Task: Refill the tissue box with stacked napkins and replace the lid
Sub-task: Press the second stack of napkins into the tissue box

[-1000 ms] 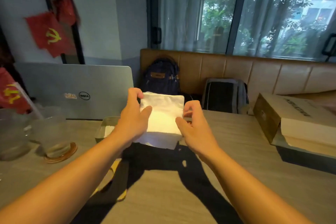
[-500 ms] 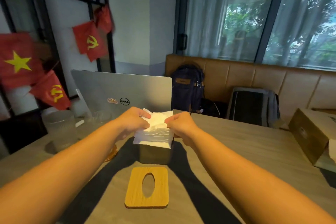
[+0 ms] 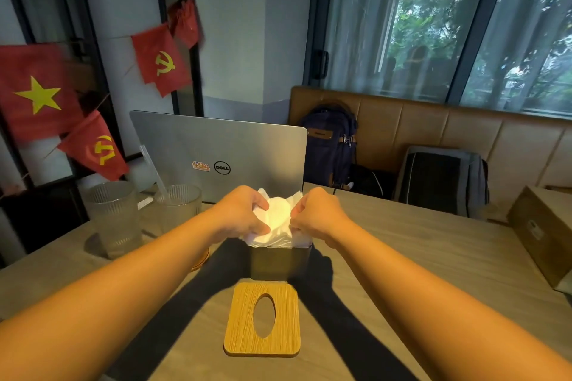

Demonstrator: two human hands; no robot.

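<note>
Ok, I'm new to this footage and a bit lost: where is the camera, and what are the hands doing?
There is no machine here. A person wears one wide-angle camera on the head, so you look forward and down along both bare forearms. The left hand and the right hand each grip one side of a stack of white napkins. The stack sits in the open top of a grey tissue box and sticks out above its rim. The wooden lid, with an oval slot, lies flat on the table in front of the box, not yet put on. Behind the box stands an open laptop. Two ribbed glasses stand to the left, and a cardboard box lies at the far right.
</note>
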